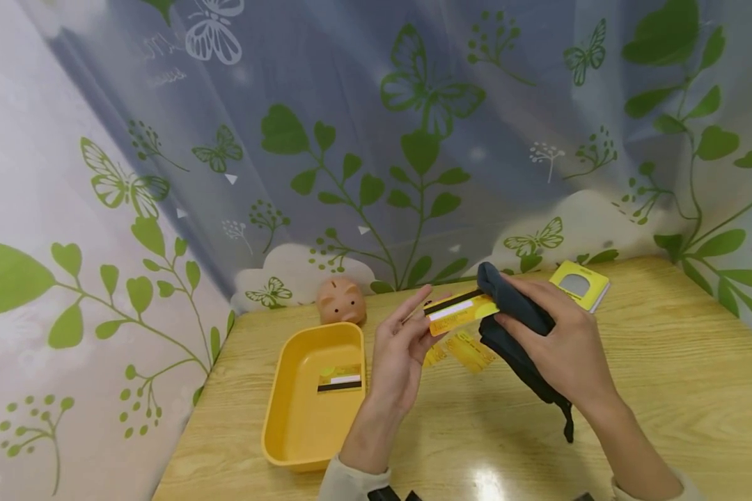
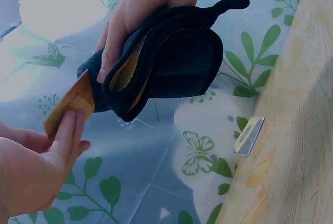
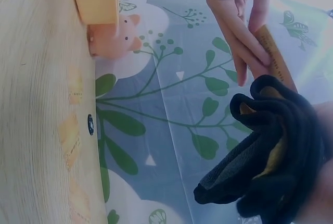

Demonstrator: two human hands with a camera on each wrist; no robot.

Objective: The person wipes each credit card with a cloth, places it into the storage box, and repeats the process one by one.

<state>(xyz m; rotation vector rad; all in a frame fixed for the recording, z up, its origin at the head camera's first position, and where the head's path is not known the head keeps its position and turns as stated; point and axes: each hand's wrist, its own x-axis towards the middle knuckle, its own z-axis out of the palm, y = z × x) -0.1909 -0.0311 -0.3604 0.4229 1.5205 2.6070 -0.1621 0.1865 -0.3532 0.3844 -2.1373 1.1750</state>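
My left hand (image 1: 401,358) pinches a yellow bank card (image 1: 454,314) with a black stripe and a white strip. The card's right end meets a dark cloth wallet (image 1: 515,356); whether that end sits inside a fold cannot be made out. My right hand (image 1: 567,344) grips the wallet from its right side, holding it above the table. In the left wrist view the wallet (image 2: 182,65) gapes, showing a tan lining and a short strap. Below the hands, more yellow cards (image 1: 471,350) lie on the table, partly covered by the left hand.
A yellow tray (image 1: 276,417) stands on the wooden table (image 1: 683,362) to the left, with one card (image 1: 340,380) inside. Behind it sits a pink piggy bank (image 1: 341,303). A yellow-and-white box (image 1: 579,285) lies at the back right. A printed curtain (image 1: 363,202) hangs behind.
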